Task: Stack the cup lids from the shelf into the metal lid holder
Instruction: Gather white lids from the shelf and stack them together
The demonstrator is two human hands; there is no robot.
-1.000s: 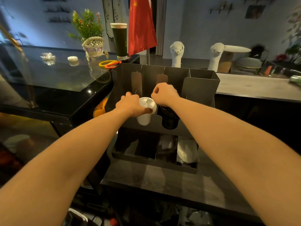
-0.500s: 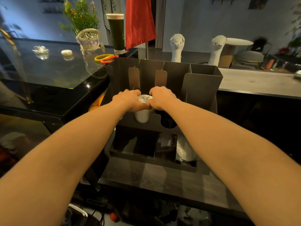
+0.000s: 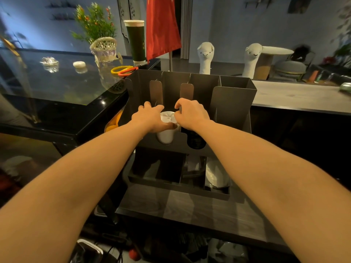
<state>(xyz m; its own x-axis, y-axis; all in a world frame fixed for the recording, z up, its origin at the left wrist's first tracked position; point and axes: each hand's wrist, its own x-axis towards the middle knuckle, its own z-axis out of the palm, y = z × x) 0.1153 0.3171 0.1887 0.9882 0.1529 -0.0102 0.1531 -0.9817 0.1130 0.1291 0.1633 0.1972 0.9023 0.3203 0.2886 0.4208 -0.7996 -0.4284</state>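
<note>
Left hand (image 3: 150,118) on lids (image 3: 166,117) (in holder (image 3: 233,103))

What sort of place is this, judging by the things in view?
Probably a café or drinks-shop counter: a metal lid holder with a stack of white cup lids in it, a tall drink cup on the glass counter, and a round table with a chair behind.

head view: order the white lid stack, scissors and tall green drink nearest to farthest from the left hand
1. white lid stack, in the left hand's grip, in the holder
2. scissors, back left on the glass counter
3. tall green drink, farther back beside the red flag
</note>
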